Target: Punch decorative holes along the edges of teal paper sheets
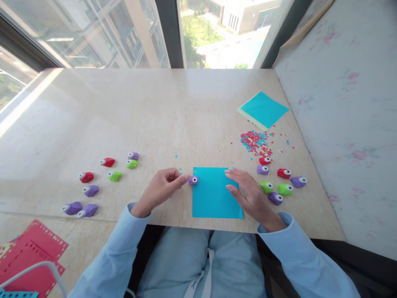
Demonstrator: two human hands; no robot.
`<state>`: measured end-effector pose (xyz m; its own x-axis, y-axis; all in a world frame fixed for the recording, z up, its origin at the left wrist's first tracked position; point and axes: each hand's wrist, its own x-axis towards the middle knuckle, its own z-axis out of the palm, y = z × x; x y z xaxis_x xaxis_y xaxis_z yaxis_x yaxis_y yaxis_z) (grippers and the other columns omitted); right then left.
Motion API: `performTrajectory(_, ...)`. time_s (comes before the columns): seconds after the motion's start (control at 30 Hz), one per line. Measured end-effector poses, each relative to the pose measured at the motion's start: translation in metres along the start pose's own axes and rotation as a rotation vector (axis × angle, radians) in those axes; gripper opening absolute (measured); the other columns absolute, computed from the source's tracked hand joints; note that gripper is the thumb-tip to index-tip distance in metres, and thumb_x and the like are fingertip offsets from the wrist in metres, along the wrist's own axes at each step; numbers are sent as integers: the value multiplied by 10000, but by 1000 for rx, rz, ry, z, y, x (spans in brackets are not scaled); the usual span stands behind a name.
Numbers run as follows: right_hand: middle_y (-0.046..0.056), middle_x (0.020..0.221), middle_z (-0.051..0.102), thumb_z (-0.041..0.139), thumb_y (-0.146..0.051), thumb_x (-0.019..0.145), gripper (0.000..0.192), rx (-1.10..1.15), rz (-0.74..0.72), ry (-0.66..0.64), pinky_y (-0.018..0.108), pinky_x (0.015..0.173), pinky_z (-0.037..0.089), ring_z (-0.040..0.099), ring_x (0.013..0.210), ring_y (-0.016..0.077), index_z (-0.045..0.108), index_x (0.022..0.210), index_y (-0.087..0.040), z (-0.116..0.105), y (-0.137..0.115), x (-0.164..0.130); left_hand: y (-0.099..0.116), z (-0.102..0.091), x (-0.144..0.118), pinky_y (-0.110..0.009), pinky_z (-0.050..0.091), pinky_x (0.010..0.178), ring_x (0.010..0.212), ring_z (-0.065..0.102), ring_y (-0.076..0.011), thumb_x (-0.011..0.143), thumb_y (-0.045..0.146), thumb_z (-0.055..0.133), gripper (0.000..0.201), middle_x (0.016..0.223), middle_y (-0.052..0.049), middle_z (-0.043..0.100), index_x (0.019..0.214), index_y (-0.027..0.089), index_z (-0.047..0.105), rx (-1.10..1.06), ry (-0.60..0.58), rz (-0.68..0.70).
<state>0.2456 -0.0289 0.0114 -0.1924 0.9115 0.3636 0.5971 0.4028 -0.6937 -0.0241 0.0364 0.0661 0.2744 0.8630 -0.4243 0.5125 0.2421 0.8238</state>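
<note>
Two bare hands rest at the near edge of the table (186, 107), both in pale blue sleeves. The left hand (161, 188) is loosely curled, thumb and forefinger pinched on a small purple paper punch (193, 180), which sits on the left edge of a blue paper square (216, 192), near its far corner. The punch lies directly right of that hand, touching its fingertips, with its long axis running left to right; the left hand is plainly the nearer one. The right hand (248, 194) lies flat and open, fingers spread, pressing on the right side of the same sheet and gripping nothing. A few blue specks lie just beside the punch. Further right stands a cluster of punches (281, 182) in red, green and purple, with a scatter of red and blue punched bits (256, 142) beyond and a second blue sheet (264, 109) farther off. A second group of punches (102, 178) lies well apart at left, and perforated red paper (31, 252) sits at the near left. No brand, label or writing can be read anywhere.
</note>
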Motion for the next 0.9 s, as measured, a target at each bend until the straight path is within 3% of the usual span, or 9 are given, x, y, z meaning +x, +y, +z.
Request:
performTrajectory(0.13, 83, 1152, 688, 553, -260, 942, 252, 17, 14, 36, 465, 976, 508, 619, 1114, 242, 640, 1177, -241, 1, 0, 0, 11, -6, 12, -195, 237, 381, 399, 387, -57, 752, 515, 680, 363, 572, 37, 548, 709, 186, 533, -141, -195, -120)
performTrajectory(0.37, 68, 1050, 715, 518, -310, 960, 208, 40, 59, 68, 439, 921, 529, 644, 1029, 232, 666, 1086, -238, 0, 1, -1, 6, -3, 29, -200, 291, 383, 399, 427, -62, 666, 483, 764, 408, 521, 29, 537, 592, 186, 494, -98, -355, -191)
performTrajectory(0.9, 68, 949, 709, 513, -326, 960, 192, 90, 81, 123, 369, 843, 516, 651, 917, 210, 664, 968, -208, 3, 5, -3, 5, 4, 32, -177, 310, 374, 401, 450, -50, 600, 410, 835, 444, 488, 49, 504, 575, 179, 457, -158, -286, -220)
